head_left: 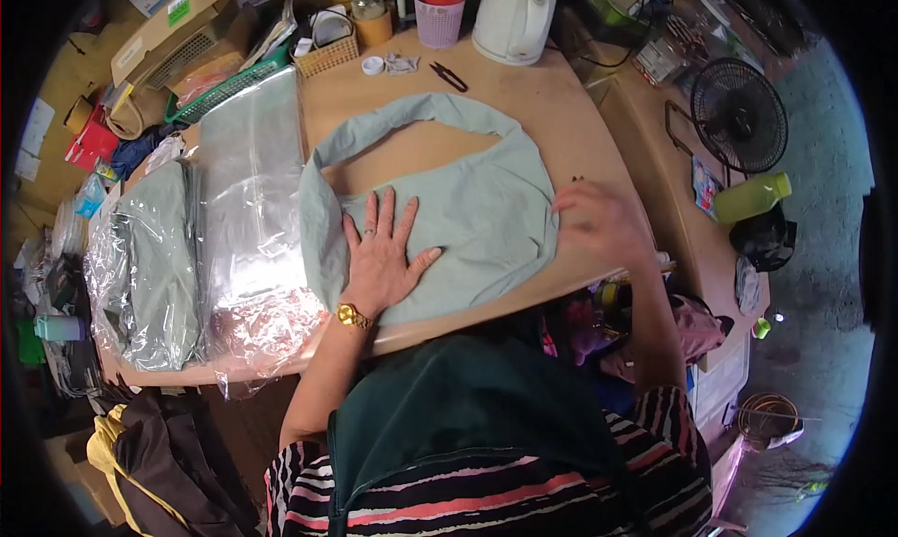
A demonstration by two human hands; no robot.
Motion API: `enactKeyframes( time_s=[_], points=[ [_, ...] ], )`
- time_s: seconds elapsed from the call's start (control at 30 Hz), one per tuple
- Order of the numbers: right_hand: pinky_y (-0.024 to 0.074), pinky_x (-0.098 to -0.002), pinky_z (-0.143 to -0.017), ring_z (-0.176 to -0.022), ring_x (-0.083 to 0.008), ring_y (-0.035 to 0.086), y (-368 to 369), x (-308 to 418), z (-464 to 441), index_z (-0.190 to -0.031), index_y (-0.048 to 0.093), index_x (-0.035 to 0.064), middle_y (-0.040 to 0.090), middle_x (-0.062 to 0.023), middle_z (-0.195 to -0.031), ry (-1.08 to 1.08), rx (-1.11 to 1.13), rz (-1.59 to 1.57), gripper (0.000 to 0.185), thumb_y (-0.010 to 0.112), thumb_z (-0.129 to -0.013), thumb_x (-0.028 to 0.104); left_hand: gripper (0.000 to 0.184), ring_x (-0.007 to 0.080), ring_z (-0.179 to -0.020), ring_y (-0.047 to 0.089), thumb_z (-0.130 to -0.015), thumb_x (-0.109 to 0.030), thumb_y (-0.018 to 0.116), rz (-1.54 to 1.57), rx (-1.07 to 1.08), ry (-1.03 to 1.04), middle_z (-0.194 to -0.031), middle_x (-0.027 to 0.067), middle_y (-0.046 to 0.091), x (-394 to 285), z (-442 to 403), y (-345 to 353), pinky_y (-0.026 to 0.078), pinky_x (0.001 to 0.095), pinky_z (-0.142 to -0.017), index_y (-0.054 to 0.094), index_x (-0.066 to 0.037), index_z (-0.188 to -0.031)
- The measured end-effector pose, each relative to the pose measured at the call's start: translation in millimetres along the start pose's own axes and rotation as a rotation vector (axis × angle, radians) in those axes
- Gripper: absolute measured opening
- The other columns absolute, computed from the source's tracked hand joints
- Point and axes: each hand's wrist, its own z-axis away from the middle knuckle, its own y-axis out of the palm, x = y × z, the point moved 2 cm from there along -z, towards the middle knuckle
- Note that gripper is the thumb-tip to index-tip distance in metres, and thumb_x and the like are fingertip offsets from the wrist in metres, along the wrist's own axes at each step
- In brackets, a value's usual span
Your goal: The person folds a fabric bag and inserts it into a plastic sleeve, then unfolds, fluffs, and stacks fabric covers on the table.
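Note:
A pale green cloth shoulder bag (468, 200) lies flat on the table, its wide strap looped toward the far side. My left hand (382, 256) presses on the bag's body with fingers spread, a gold watch (352, 315) on its wrist. At the bag's right edge is my right hand (603, 221), smeared by motion; whether its fingers touch or pinch the cloth is unclear. Beyond the strap lies a pair of dark thread snips (450, 77).
Clear plastic bags (253, 181) are stacked left of the cloth bag. Farther left are plastic-wrapped green cloth items (154, 266). A white electric kettle (514, 18), a pink cup (440, 22) and a small basket (325, 55) line the back. A black fan (739, 114) stands right.

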Motion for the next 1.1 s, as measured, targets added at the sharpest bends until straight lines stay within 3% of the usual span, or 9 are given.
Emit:
enactKeyframes(
  time_s=[0.2,0.37,0.47,0.53,0.57,0.7,0.77,1.03,1.1],
  points=[
    [0.041,-0.0378,-0.092,-0.092,-0.0289,0.058,55.5,4.0,-5.3,-0.091,0.06,0.0045,0.061,-0.0081,-0.089,-0.352,0.099,0.335,0.019,0.069,-0.075,0.003,0.073,0.0409,-0.145,0.011,-0.093,-0.062,0.038,0.071,0.061,0.09,-0.157,0.0181,0.019,16.8,1.0,4.4,0.007,0.0691,-0.109,0.029,-0.018,-0.151],
    [0.0432,-0.0342,-0.079,-0.08,-0.0219,0.055,17.5,28.1,-17.3,-0.087,0.056,0.0029,0.056,-0.006,-0.082,-0.256,-0.063,0.102,0.015,0.067,-0.077,-0.001,0.075,0.0381,-0.147,0.009,-0.091,-0.063,0.041,0.28,0.212,0.135,-0.158,0.0159,0.019,35.3,7.1,-20.0,0.004,0.0635,-0.113,0.026,-0.021,-0.152],
    [0.0429,-0.0304,-0.07,-0.073,-0.0149,0.052,17.3,12.3,-24.5,-0.086,0.054,0.0025,0.053,-0.0038,-0.075,-0.096,-0.028,-0.076,0.015,0.067,-0.08,0.001,0.078,0.0363,-0.146,0.013,-0.085,-0.054,0.059,0.536,0.331,0.196,-0.156,0.0143,0.024,29.4,21.0,-63.6,0.006,0.0612,-0.115,0.031,-0.019,-0.149],
    [0.0429,-0.0294,-0.065,-0.07,-0.0115,0.051,21.0,0.2,-25.8,-0.085,0.053,0.0027,0.051,-0.0024,-0.071,-0.041,-0.015,-0.18,0.016,0.069,-0.081,0.004,0.073,0.0365,-0.139,0.031,-0.075,-0.038,0.075,0.195,0.271,0.193,-0.148,0.0133,0.037,24.0,38.5,-78.6,0.019,0.0579,-0.113,0.044,-0.013,-0.137],
    [0.0419,-0.0281,-0.063,-0.068,-0.0094,0.049,21.5,-3.7,-26.8,-0.085,0.053,0.0027,0.05,-0.0013,-0.069,-0.027,-0.003,-0.213,0.018,0.07,-0.08,0.004,0.044,0.0332,-0.116,0.052,-0.073,-0.022,0.077,0.327,0.125,0.139,-0.124,0.014,0.056,22.5,42.5,-90.0,0.034,0.0497,-0.103,0.058,-0.008,-0.111],
    [0.0413,-0.0272,-0.061,-0.067,-0.0079,0.048,28.4,-14.7,-31.1,-0.084,0.052,0.0019,0.049,-0.0007,-0.069,0.019,0.047,-0.295,0.021,0.071,-0.078,0.002,0.019,0.0311,-0.085,0.06,-0.081,-0.018,0.072,0.242,-0.047,0.041,-0.089,0.0141,0.063,48.7,59.4,-84.0,0.044,0.0422,-0.083,0.063,-0.004,-0.091],
    [0.0415,-0.0281,-0.061,-0.067,-0.0084,0.048,26.7,-14.8,-34.0,-0.084,0.052,0.0022,0.049,-0.0012,-0.069,0.075,0.081,-0.374,0.022,0.072,-0.076,0.002,0.012,0.0307,-0.066,0.059,-0.087,-0.013,0.067,0.439,-0.199,-0.206,-0.067,0.0148,0.059,52.5,60.8,-90.2,0.046,0.0387,-0.065,0.064,-0.002,-0.082],
    [0.0406,-0.0287,-0.062,-0.066,-0.0085,0.046,35.7,-11.6,-29.6,-0.087,0.06,0.0024,0.052,0.0026,-0.068,0.175,0.093,0.061,0.026,0.079,-0.071,0.008,0.014,0.0293,-0.057,0.058,-0.089,-0.013,0.066,0.525,-0.287,-0.197,-0.065,0.0154,0.06,59.4,59.9,-86.4,0.046,0.0347,-0.056,0.065,-0.001,-0.082],
    [0.041,-0.0258,-0.065,-0.071,-0.0068,0.049,41.9,-14.8,-25.8,-0.087,0.06,0.0034,0.056,0.0043,-0.074,0.07,0.153,-0.531,0.02,0.076,-0.077,0.009,0.013,0.0287,-0.063,0.06,-0.089,-0.013,0.066,0.552,-0.265,-0.26,-0.068,0.0148,0.061,60.5,61.9,-82.6,0.047,0.0351,-0.061,0.066,-0.001,-0.083]
  ],
)
